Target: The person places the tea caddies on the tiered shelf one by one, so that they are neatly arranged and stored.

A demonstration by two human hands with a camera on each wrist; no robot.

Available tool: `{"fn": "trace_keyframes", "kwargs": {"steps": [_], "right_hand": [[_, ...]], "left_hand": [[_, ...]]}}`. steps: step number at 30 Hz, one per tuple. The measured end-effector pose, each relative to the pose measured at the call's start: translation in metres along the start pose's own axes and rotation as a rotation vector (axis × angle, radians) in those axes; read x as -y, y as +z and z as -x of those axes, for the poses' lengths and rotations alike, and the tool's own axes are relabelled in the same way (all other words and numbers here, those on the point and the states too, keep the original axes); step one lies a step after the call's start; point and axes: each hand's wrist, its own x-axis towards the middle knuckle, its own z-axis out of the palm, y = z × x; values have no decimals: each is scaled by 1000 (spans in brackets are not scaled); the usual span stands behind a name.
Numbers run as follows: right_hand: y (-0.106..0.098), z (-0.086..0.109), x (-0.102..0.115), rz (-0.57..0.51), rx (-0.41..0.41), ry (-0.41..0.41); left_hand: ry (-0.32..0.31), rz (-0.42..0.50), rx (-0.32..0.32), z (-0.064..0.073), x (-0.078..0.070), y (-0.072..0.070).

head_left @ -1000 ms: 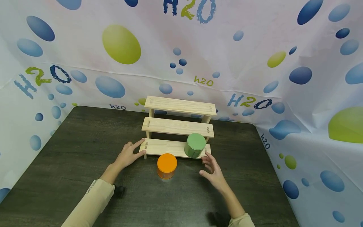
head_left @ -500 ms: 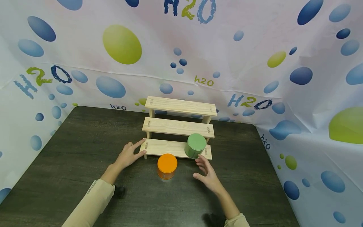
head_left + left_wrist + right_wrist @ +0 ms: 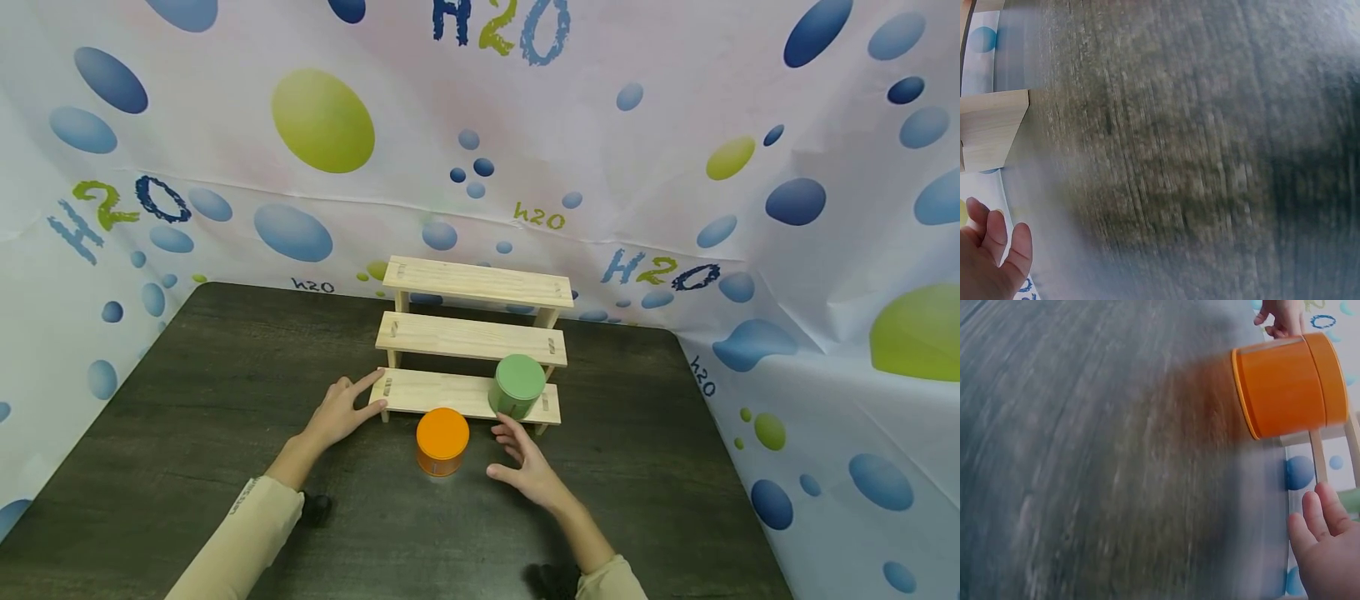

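Observation:
A three-tier wooden step shelf (image 3: 435,392) stands at the back of the table, with a round green canister (image 3: 519,387) on the right part of its lowest board. My left hand (image 3: 333,414) touches that board's left end, thumb and index finger spread and fairly straight; its other fingers (image 3: 1019,247) show loosely bent in the left wrist view. In front of the shelf a round orange canister (image 3: 442,442) rests upright on the table. Just right of it is my right hand (image 3: 528,471), apart from it, thumb and fingers spread with nothing between them.
The dark wood-grain table (image 3: 225,375) reaches back to a white patterned backdrop (image 3: 420,108) with blue and green spots. The shelf's middle board (image 3: 465,335) and top board (image 3: 480,281) rise behind the lowest one.
My right hand has moved left, from beside the green canister's right side to near the orange canister. My left hand, both canisters and the shelf stay in place.

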Motion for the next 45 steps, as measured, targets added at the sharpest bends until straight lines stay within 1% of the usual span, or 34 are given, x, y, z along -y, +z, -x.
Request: {"fn": "trace_keyframes", "kwargs": {"steps": [2, 5, 9, 11, 16, 24, 29, 32, 36, 40, 45], "right_hand": [[2, -2, 3, -14, 21, 15], [5, -3, 15, -30, 45, 31], [8, -4, 30, -29, 57, 34], [10, -4, 32, -35, 62, 30], [13, -6, 33, -58, 61, 24], [18, -12, 32, -82, 56, 49], [21, -17, 20, -114, 54, 44], [23, -20, 11, -112, 43, 47], [26, -23, 6, -108, 40, 50], [30, -25, 10, -111, 39, 59], [34, -24, 25, -109, 35, 57]], "left_hand": [[5, -5, -8, 0, 1, 0], [11, -12, -20, 0, 2, 1], [16, -4, -23, 0, 2, 0], [16, -4, -18, 0, 2, 0], [17, -7, -12, 0, 2, 1], [9, -2, -11, 0, 2, 0], [10, -3, -6, 0, 2, 0], [11, -3, -9, 0, 2, -1], [15, -5, -11, 0, 2, 0], [16, -7, -9, 0, 2, 0], [12, -4, -9, 0, 3, 0]]}}
